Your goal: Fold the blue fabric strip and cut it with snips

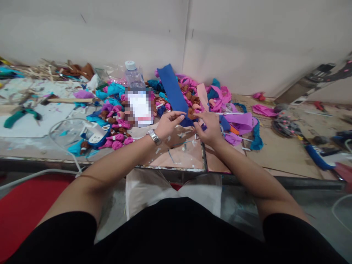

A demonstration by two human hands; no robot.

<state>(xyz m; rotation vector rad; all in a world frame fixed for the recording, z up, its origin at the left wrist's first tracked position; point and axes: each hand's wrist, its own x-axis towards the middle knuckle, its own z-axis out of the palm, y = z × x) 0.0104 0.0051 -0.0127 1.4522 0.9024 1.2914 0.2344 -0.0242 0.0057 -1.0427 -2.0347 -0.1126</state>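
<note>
A long dark blue strip (172,88) rises from between my hands and leans toward the wall. My left hand (169,125), with a metal watch on its wrist, pinches the strip's lower end. On the right, my right hand (208,126) has its thumb and fingers closed on the folded blue material at the same end. A small brown piece (191,113) shows just above the fingertips, and a peach strip (202,96) stands behind my right hand. Whether the brown piece is attached to the blue strip, I cannot tell.
Pink, purple, brown and teal bundles (118,137) lie around a blurred phone (140,108). Behind it stands a bottle (134,76). Green-handled pliers (20,116) and a hammer (71,99) are left; a blue-and-white tool (99,135) is nearer. Cardboard (275,146) lies right.
</note>
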